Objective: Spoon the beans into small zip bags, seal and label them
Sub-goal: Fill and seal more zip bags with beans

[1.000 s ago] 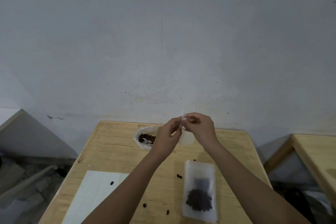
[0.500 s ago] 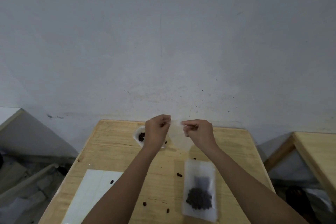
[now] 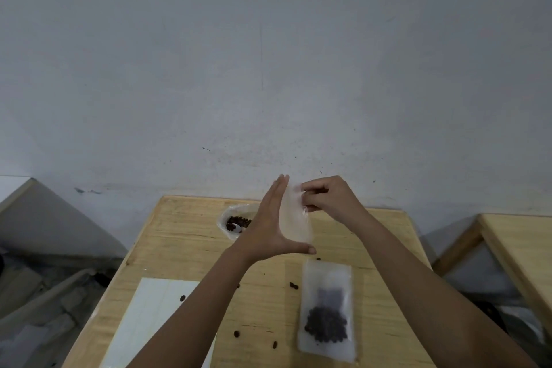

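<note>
So there's an empty zip bag point(image 3: 294, 218) held up in the air over the far middle of the table point(image 3: 185, 236), clear and floppy, nothing in it as far as I can see. The left hand point(image 3: 268, 227) is flat and spread wide, fingers straight and pointing up toward the wall, thumb stuck out to the right under the bag's bottom edge, so the bag sort of rests against the palm. The right hand point(image 3: 327, 197) is curled, fingertips pressed together pinching the bag's top right edge. Just nearer than that, lying flat on the table, is a filled bag point(image 3: 327, 311) with a dark heap of beans settled in its lower half. Behind the left hand, partly hidden by it, sits a crumpled plastic bag point(image 3: 228, 222) open at the top with more beans inside, plus something pale in there I can't make out. A few loose beans point(image 3: 294, 286) are scattered on the wood, and one sits on the white sheet point(image 3: 149, 317) at the near left. Both forearms are bare and reach in from the bottom edge.
</note>
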